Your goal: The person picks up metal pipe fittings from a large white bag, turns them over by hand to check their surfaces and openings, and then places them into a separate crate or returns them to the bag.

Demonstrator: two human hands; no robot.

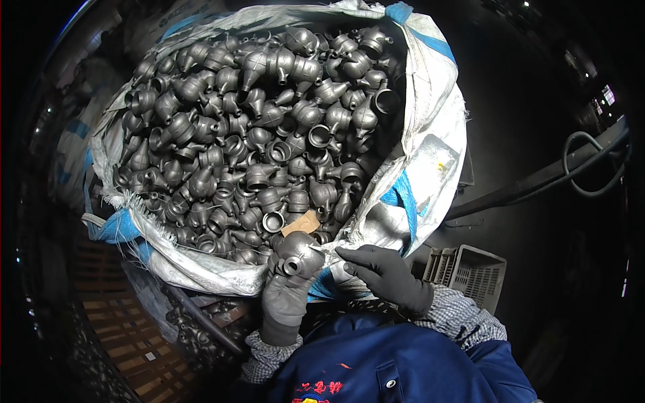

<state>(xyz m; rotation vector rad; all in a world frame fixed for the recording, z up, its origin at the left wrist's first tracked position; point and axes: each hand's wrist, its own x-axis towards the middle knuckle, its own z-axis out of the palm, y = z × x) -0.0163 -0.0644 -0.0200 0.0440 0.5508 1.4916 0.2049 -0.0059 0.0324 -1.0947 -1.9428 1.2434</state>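
Observation:
Near the bag's front rim, my gloved left hand (285,295) is closed around a dark grey metal casting (304,254). The casting is rounded, and a small round opening in it faces me. Just right of it is my gloved right hand (379,269), its fingers and thumb drawn together toward the casting. A thin, pale, pointed thing shows between those fingertips and the casting; what it is cannot be made out against the white bag. Beyond both hands, a large white woven bag (430,87) with blue straps holds a heap of similar castings (269,134).
A tan piece of cardboard (301,223) lies on the heap behind the held casting. To the right stands a grey plastic crate (476,275), below a long pole (531,181) with a looped hose. Brown slatted boards (134,336) and more small castings lie at the lower left.

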